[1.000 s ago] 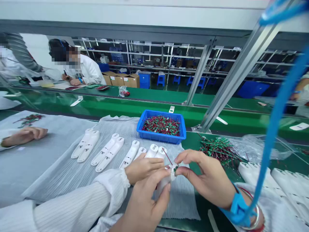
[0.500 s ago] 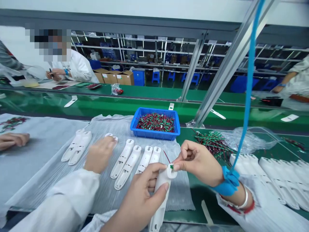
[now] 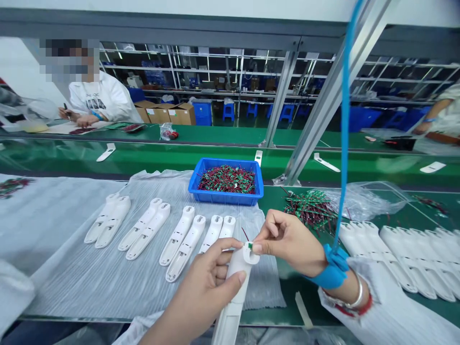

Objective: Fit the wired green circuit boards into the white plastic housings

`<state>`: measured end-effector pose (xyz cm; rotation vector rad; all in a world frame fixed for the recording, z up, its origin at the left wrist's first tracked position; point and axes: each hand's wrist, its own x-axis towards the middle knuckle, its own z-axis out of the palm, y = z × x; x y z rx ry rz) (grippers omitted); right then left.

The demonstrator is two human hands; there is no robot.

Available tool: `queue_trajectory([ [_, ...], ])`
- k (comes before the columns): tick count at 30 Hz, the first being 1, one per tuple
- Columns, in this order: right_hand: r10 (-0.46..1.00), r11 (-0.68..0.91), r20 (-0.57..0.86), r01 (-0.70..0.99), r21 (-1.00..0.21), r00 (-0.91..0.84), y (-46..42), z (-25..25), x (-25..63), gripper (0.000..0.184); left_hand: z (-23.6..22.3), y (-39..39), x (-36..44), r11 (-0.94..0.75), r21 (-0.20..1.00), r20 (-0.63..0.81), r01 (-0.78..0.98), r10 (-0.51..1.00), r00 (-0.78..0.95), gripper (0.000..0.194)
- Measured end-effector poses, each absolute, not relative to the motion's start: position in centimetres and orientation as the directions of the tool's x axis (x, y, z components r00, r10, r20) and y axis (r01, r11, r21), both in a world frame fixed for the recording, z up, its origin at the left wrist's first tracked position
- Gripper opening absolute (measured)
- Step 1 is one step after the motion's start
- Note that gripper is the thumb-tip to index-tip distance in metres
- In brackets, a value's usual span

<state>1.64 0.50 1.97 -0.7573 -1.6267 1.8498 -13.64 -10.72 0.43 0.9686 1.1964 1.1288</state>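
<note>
My left hand (image 3: 204,287) grips a long white plastic housing (image 3: 233,282) that runs down out of the bottom of the view. At its open top end sits a small green circuit board (image 3: 249,246), pinched at its edge by the fingertips of my right hand (image 3: 287,244). A thin red wire (image 3: 245,234) rises from that end. Part of the board is hidden by my fingers. A blue wrist strap (image 3: 334,268) circles my right wrist, and its blue cord (image 3: 345,143) goes up out of view.
Pairs of white housings (image 3: 183,239) lie on a plastic sheet (image 3: 72,287) to the left. A blue tray (image 3: 225,197) holds wired boards, with a loose heap (image 3: 311,211) beside it. More housings (image 3: 406,258) lie at right. A co-worker (image 3: 97,98) sits beyond the green bench (image 3: 143,155).
A neighbouring person's hand has left the rows of housings and drawn back left. The housing in my hands now reaches lower, and the view has shifted slightly.
</note>
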Motion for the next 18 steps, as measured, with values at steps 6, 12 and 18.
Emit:
queue_trajectory([
  [6, 0.651, -0.193, -0.09, -0.05, -0.98, -0.754, 0.9, 2.3, 2.3, 0.052, 0.8, -10.4, -13.7, 0.238, 0.964, -0.231, -0.118, 0.97, 0.075, 0.028],
  [12, 0.676, -0.141, -0.042, -0.073, -0.987, -0.736, 1.1, 1.7, 2.5, 0.051, 0.4, -10.3, -13.6, 0.167, 0.986, -0.165, -0.016, 0.984, 0.066, 0.021],
  [18, 0.634, -0.143, 0.06, -0.194, -0.97, -0.771, 0.1, 1.3, 2.6, 0.036, -0.4, -10.3, -13.5, 0.1, 0.995, -0.101, -0.03, 0.995, -0.005, 0.017],
])
